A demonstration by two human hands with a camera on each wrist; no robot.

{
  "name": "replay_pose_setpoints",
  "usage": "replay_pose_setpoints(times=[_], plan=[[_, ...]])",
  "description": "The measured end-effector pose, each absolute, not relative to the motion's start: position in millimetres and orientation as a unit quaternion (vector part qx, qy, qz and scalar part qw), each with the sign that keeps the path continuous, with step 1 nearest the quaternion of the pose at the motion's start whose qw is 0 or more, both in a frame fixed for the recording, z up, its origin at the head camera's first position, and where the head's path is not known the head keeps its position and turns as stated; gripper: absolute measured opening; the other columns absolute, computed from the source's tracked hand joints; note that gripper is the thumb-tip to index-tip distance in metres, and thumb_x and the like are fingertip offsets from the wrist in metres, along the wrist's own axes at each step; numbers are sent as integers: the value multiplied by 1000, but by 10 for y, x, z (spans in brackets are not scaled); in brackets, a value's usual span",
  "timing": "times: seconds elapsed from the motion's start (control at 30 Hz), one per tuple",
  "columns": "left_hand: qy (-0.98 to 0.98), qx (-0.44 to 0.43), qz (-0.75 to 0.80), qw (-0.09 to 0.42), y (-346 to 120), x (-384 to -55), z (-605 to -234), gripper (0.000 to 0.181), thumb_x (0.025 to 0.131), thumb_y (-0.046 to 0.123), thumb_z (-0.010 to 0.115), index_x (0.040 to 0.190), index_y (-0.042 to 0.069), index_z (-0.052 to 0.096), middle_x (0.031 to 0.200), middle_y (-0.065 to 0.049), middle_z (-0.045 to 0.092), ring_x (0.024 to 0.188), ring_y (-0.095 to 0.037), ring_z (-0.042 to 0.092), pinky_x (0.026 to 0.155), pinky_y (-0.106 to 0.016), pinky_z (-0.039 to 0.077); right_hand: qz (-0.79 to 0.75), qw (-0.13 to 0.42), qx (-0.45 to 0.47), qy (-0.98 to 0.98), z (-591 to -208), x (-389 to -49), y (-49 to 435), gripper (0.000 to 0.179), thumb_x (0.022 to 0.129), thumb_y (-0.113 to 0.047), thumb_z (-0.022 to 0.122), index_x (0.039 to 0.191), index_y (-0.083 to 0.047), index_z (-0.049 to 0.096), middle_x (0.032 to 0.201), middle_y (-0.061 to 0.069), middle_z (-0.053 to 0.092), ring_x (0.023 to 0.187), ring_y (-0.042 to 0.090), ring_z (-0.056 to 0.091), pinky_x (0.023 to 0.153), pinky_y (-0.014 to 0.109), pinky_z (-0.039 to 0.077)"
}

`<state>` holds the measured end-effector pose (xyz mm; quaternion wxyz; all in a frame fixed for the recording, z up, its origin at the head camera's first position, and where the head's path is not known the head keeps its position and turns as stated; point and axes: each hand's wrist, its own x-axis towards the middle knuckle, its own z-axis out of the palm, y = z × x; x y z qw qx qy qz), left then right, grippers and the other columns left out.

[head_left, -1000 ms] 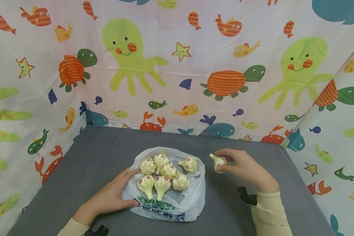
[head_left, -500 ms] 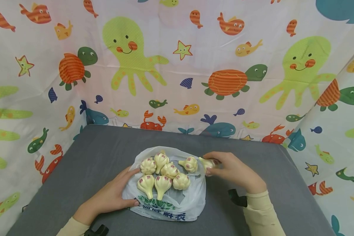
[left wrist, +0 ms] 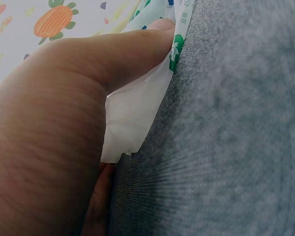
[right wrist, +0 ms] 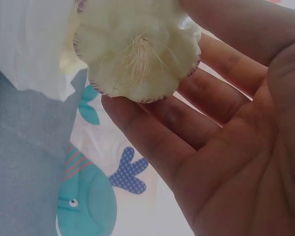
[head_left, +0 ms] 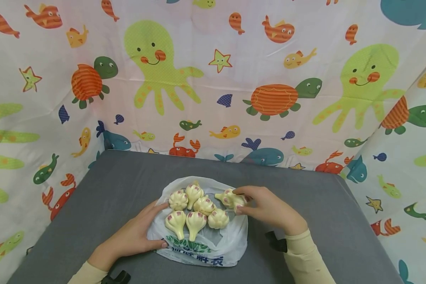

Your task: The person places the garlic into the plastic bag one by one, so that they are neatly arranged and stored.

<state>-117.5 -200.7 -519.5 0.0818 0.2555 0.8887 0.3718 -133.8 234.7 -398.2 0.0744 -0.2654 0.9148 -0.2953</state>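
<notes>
A white plastic bag (head_left: pixel 234 236) with green and blue print lies open on the table. Several cream garlic bulbs (head_left: pixel 196 221) with purple marks sit in it. At the bag's left side, my left hand (head_left: pixel 135 232) rests with thumb and fingers spread; in the left wrist view its thumb (left wrist: pixel 137 51) lies straight along the plastic. Over the bag's right part my right hand (head_left: pixel 266 205) grips another garlic bulb (right wrist: pixel 137 54) between thumb and fingers, its rooted base facing the wrist. That bulb overlaps the rightmost bulb (head_left: pixel 228 198) in the head view.
Dark grey cloth covers the table (head_left: pixel 135 173). A white curtain (head_left: pixel 206 130) printed with sea animals stands along the back and both sides. Each wrist carries a black strap mount (head_left: pixel 277 241).
My right hand has carried its garlic bulb leftward, from beside the bag to over the bag's right part. The left hand and the bag stay where they were.
</notes>
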Motion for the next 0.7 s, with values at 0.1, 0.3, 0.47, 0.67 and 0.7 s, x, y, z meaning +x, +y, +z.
replay_pose_setpoints(times=[0.1,0.3,0.47,0.67,0.7], plan=[[889,254,373,83,-2009,-1177,-5195,108,82,58,93,171,35,34,179,-6,24,158,-38,33,109,-70,44,-295,75,-272,913,-3995,-1334,2310,47,98,-23,85,141,-12,72,125,-6,71,105,17,61,92,49,57],[888,255,375,82,-2007,-1176,-5196,109,82,59,93,171,35,35,179,-6,24,158,-37,33,110,-70,43,-289,72,-291,909,-4051,-1345,2252,48,99,-23,84,144,-10,71,131,-3,73,104,17,61,91,46,56],[887,256,377,79,-2004,-1168,-5192,109,82,62,91,171,33,35,179,-7,24,158,-37,33,110,-70,43,-289,79,-293,908,-4087,-1354,2205,49,99,-22,84,144,-8,70,129,-1,72,103,16,61,91,46,57],[886,260,376,76,-2007,-1167,-5192,109,82,64,90,171,32,36,179,-7,24,158,-37,33,110,-70,43,-290,78,-296,907,-4114,-1357,2146,49,99,-20,84,144,-7,69,127,-1,72,103,17,61,91,48,57],[886,260,375,76,-2007,-1168,-5193,109,82,64,90,171,32,35,179,-6,24,158,-37,33,110,-70,43,-288,77,-297,907,-4120,-1358,2138,49,99,-20,84,144,-7,69,128,-1,72,103,17,61,91,47,57]])
